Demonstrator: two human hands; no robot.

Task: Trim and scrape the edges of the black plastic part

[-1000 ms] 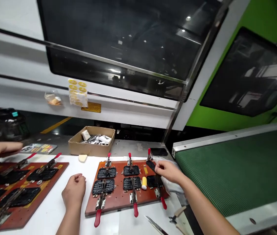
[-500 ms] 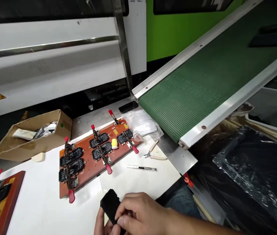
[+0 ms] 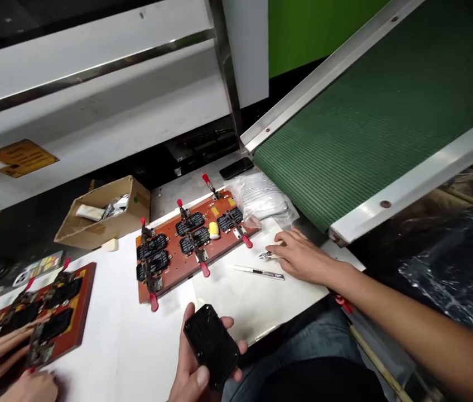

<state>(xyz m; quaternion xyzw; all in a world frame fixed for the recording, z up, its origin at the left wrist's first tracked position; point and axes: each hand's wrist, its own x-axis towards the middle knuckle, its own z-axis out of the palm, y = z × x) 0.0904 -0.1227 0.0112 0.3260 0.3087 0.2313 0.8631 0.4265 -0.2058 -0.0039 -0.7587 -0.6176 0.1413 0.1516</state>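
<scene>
Presently, head view. Left hand [image 3: 197,371]: grasping a black plastic part [image 3: 211,346], near edge of the white desk [image 3: 115,340], face up as if for inspection. Right hand [image 3: 301,258]: released, fingers spread flat over small pliers [image 3: 269,255], near right. Utility knife [image 3: 259,272] just beside. Brown clamp fixture [image 3: 190,243], centre, toggle clamps pinning black parts flat. Co-worker's hands [image 3: 6,363] at a second fixture [image 3: 48,318], near left.

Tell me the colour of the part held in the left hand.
Black, glossy part in the left hand; head view.
</scene>
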